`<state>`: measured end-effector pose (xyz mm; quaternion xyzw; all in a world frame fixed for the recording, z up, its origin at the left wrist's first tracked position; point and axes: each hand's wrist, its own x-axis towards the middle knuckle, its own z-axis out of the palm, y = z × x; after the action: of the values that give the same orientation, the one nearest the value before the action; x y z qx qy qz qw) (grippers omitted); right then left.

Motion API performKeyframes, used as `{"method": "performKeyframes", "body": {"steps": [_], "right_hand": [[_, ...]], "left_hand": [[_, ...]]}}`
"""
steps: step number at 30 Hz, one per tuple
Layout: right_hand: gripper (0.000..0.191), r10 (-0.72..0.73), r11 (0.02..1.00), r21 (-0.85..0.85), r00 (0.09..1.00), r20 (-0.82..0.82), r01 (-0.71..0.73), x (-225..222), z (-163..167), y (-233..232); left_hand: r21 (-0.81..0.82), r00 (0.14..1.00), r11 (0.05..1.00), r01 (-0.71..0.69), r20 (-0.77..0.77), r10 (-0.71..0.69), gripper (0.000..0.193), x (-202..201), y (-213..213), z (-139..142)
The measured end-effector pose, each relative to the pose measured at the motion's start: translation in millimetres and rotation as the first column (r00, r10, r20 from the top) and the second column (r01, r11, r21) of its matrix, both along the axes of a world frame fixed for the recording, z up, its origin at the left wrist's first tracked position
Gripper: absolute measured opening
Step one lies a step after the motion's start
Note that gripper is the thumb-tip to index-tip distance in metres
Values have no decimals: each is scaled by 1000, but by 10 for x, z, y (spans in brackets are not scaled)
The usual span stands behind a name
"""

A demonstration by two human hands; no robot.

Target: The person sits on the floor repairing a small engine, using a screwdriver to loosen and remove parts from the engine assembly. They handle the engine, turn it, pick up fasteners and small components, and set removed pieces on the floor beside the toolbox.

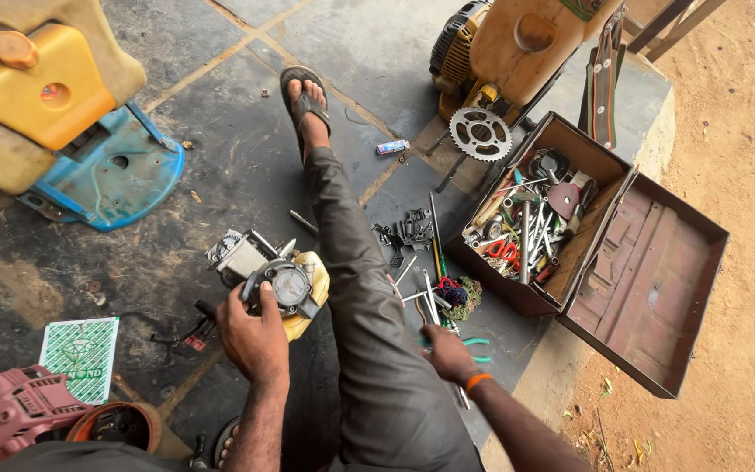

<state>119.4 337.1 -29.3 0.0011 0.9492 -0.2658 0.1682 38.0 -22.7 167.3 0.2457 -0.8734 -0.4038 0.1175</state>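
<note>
Dark floor: left hand (253,336) grips engine part (283,287); right hand (447,352) closes on green-handled pliers (475,350) beside open toolbox (609,262).

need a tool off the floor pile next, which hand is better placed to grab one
Right. The right hand already rests among the loose tools beside the leg, near the green-handled pliers. The left hand is busy gripping the small engine part.
</note>
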Motion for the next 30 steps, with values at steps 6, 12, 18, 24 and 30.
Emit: {"method": "performKeyframes", "body": {"steps": [6, 12, 18, 24, 30], "right_hand": [[45, -537, 771, -296, 825, 176, 564, -219, 701, 187], [34, -642, 662, -565, 761, -90, 492, -605, 1730, -51], [25, -459, 672, -719, 862, -217, 177, -510, 2419, -694], [29, -306, 777, -608, 943, -133, 167, -296, 2550, -1273], [31, -255, 754, -642, 963, -88, 141, -333, 2493, -1527]], "left_hand": [[57, 948, 998, 39, 314, -55, 41, -238, -178, 185], [30, 689, 912, 409, 645, -331, 73, -549, -226, 319], [62, 503, 636, 769, 555, -663, 60, -509, -326, 195], [122, 549, 665, 737, 466, -694, 55, -508, -279, 165], [148, 501, 659, 737, 536, -680, 58, -553, -296, 387]]}}
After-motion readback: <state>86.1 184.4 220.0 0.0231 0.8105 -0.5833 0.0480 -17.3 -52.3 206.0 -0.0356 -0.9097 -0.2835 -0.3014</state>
